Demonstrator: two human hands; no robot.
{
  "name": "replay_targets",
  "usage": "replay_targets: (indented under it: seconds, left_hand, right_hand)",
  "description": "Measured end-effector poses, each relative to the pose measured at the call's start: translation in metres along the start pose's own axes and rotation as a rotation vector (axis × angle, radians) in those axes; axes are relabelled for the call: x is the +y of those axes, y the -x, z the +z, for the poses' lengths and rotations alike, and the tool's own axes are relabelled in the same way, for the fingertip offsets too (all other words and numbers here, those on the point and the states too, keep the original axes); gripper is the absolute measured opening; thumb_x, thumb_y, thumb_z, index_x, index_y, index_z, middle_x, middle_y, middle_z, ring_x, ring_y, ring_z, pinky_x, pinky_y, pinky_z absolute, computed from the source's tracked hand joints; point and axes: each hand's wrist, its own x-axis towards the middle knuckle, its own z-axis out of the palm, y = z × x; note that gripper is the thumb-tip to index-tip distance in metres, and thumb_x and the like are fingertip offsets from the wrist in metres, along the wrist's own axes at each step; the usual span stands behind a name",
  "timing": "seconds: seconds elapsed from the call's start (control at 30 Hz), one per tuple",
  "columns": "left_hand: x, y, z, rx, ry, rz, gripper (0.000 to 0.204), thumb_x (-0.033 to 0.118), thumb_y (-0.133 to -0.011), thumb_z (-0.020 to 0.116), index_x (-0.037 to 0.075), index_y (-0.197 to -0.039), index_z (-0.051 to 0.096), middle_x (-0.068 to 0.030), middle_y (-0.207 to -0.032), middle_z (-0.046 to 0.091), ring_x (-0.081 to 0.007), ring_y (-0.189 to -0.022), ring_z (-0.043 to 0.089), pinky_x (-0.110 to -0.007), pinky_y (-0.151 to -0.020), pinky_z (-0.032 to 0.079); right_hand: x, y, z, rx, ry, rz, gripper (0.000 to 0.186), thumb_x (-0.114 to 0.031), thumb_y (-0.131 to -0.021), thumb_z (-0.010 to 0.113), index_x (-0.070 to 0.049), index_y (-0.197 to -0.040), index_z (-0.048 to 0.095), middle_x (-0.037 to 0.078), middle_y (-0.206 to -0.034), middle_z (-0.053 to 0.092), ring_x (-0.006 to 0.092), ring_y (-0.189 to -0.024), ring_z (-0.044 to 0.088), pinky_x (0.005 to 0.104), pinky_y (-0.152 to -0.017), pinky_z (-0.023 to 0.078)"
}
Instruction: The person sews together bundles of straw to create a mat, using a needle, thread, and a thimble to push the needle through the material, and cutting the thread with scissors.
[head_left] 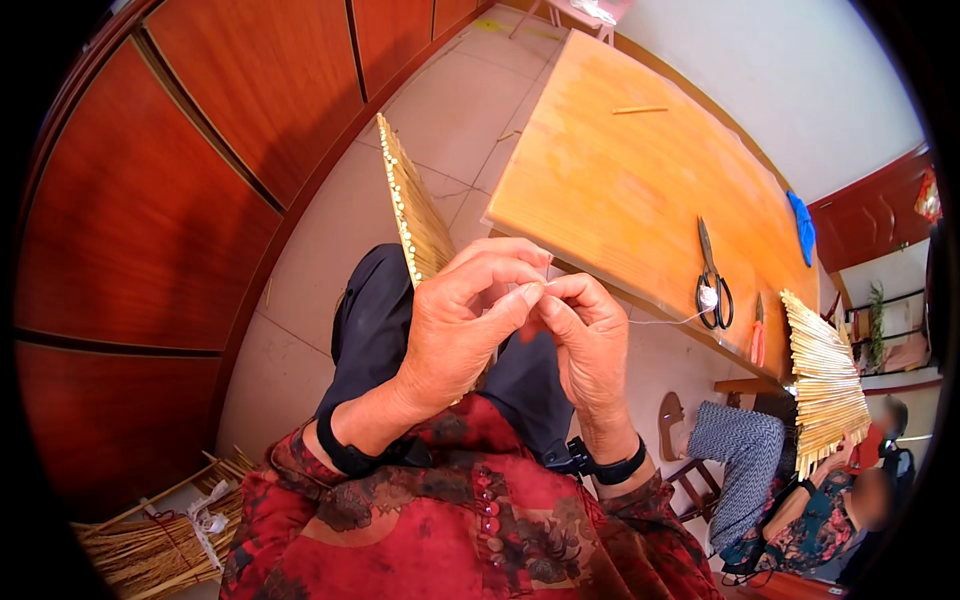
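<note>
My left hand is closed in a pinch on a thin needle. Its tip meets the fingers of my right hand, which pinch white thread. The thread runs right to a small white ball lying on black-handled scissors on the wooden table. A straw bundle, flattened and with pale cut ends along one edge, stands behind my hands over my dark trousers.
Red-handled pliers, a straw stick and blue cloth lie on the table. A seated co-worker at right holds a straw bundle. Loose straw lies lower left beside wooden cabinets.
</note>
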Motion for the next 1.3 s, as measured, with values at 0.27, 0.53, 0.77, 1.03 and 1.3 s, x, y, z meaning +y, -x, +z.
replay_targets:
  seconds: [0.27, 0.53, 0.77, 1.03, 1.3]
  left_hand:
    - [-0.004, 0.000, -0.002, 0.116, -0.312, 0.178, 0.010, -0.009, -0.077, 0.055, 0.000, -0.082, 0.056, -0.0043, -0.092, 0.048, -0.0059, -0.072, 0.046, -0.019, -0.061, 0.039]
    - [-0.005, 0.000, -0.001, 0.122, -0.362, 0.232, 0.011, -0.010, -0.075, 0.055, 0.000, -0.080, 0.056, -0.0040, -0.089, 0.048, -0.0061, -0.072, 0.047, -0.018, -0.059, 0.039]
    - [-0.006, 0.000, -0.001, 0.127, -0.347, 0.202, 0.011, -0.010, -0.075, 0.054, 0.000, -0.080, 0.056, -0.0039, -0.090, 0.048, -0.0058, -0.072, 0.047, -0.018, -0.059, 0.039]
    - [-0.006, 0.000, -0.002, 0.124, -0.337, 0.177, 0.012, -0.010, -0.076, 0.055, 0.000, -0.081, 0.056, -0.0036, -0.090, 0.048, -0.0049, -0.070, 0.045, -0.017, -0.059, 0.038]
    - [-0.005, -0.001, -0.001, 0.124, -0.305, 0.156, 0.011, -0.010, -0.076, 0.055, 0.000, -0.080, 0.056, -0.0035, -0.090, 0.048, -0.0046, -0.069, 0.044, -0.017, -0.059, 0.038]
  right_hand:
    - [0.007, 0.004, 0.010, 0.030, -0.180, 0.000, 0.009, -0.005, -0.085, 0.055, 0.002, -0.090, 0.054, 0.011, -0.082, 0.061, 0.0167, -0.075, 0.061, 0.0277, -0.071, 0.050]
    - [0.016, 0.005, 0.006, 0.030, -0.231, 0.004, 0.011, -0.003, -0.084, 0.058, 0.001, -0.093, 0.054, 0.007, -0.087, 0.060, 0.0138, -0.082, 0.059, 0.0263, -0.076, 0.048]
    - [0.017, 0.005, 0.006, 0.039, -0.197, 0.000, 0.011, -0.003, -0.083, 0.058, 0.001, -0.093, 0.054, 0.006, -0.087, 0.060, 0.0127, -0.080, 0.058, 0.0260, -0.076, 0.047]
    - [0.018, 0.004, 0.004, 0.039, -0.166, 0.012, 0.011, -0.003, -0.083, 0.058, 0.001, -0.093, 0.055, 0.005, -0.087, 0.059, 0.0113, -0.081, 0.056, 0.0240, -0.076, 0.045]
    - [0.017, 0.005, 0.005, 0.042, -0.139, 0.015, 0.011, -0.003, -0.083, 0.058, 0.001, -0.093, 0.055, 0.005, -0.089, 0.060, 0.0108, -0.083, 0.056, 0.0235, -0.077, 0.045]
